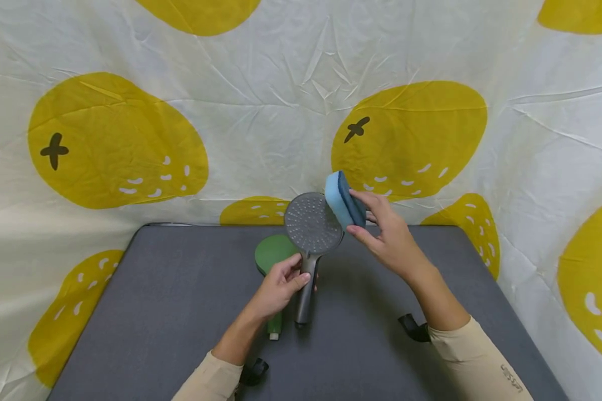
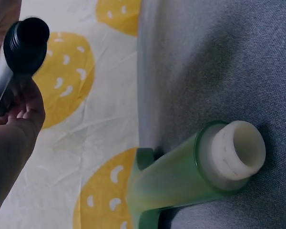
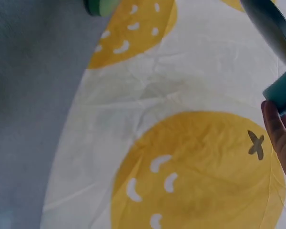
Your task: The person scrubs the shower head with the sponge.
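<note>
A grey shower head [image 1: 312, 223] is held up over the table, its nozzle face toward the head camera. My left hand [image 1: 277, 287] grips it by the handle, just below the round head. In the left wrist view the threaded end of that handle [image 2: 26, 45] points at the camera. My right hand [image 1: 388, 234] pinches a two-tone blue sponge [image 1: 343, 199] between thumb and fingers. The sponge's light blue side overlaps the right edge of the shower head. Behind my left hand, a green shower head [image 1: 273, 253] lies on the table, partly hidden.
The dark grey table [image 1: 180, 312] ends at a curtain [image 1: 261, 139] printed with yellow fruit, which hangs behind and at both sides. Black wrist mounts [image 1: 413, 328] stick out from both forearms. The green handle's white hollow end [image 2: 245, 150] faces the near side.
</note>
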### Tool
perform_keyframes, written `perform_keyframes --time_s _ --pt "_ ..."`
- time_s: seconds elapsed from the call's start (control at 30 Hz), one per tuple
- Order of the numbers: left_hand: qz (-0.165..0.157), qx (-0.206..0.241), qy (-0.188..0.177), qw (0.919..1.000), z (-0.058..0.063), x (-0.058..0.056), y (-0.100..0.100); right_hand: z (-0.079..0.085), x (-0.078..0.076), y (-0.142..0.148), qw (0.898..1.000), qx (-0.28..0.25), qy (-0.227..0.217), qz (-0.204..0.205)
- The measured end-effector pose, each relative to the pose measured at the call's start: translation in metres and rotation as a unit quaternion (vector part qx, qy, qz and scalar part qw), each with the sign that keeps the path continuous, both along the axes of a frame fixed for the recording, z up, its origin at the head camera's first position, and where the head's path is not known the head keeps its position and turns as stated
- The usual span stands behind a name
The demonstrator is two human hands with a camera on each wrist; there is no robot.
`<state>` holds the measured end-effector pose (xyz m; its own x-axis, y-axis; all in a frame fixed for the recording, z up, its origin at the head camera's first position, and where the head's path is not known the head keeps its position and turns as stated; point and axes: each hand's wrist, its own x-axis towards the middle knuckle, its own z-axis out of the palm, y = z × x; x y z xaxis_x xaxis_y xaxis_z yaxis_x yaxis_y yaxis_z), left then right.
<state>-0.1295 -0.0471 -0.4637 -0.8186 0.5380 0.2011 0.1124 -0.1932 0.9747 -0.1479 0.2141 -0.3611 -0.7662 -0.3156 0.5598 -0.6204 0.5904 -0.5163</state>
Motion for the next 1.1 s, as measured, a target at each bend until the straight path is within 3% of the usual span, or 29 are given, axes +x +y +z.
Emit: perform_keyframes --time_s 0.13,0.27,0.47,0.8,1.1 --pt "0.025 -0.008 0.01 0.9996 -0.001 0.0 -0.001 0.005 -0.002 0.004 1.0 -0.004 -0.031 0.006" --pt "0.056 -0.009 0.027 0.998 -0.002 -0.001 0.0 -0.001 0.0 0.007 0.999 -0.015 -0.038 0.001" --pt "0.084 -0.01 0.052 0.995 -0.003 -0.002 0.001 -0.024 0.008 0.003 0.995 -0.067 -0.073 -0.003" --pt "0.109 -0.014 0.03 0.9935 -0.004 -0.003 -0.001 -0.066 0.021 -0.013 0.988 -0.11 -0.11 -0.007" --pt "0.148 -0.063 0.077 0.984 -0.001 -0.004 -0.002 -0.053 0.021 -0.002 0.991 -0.11 -0.069 -0.025"
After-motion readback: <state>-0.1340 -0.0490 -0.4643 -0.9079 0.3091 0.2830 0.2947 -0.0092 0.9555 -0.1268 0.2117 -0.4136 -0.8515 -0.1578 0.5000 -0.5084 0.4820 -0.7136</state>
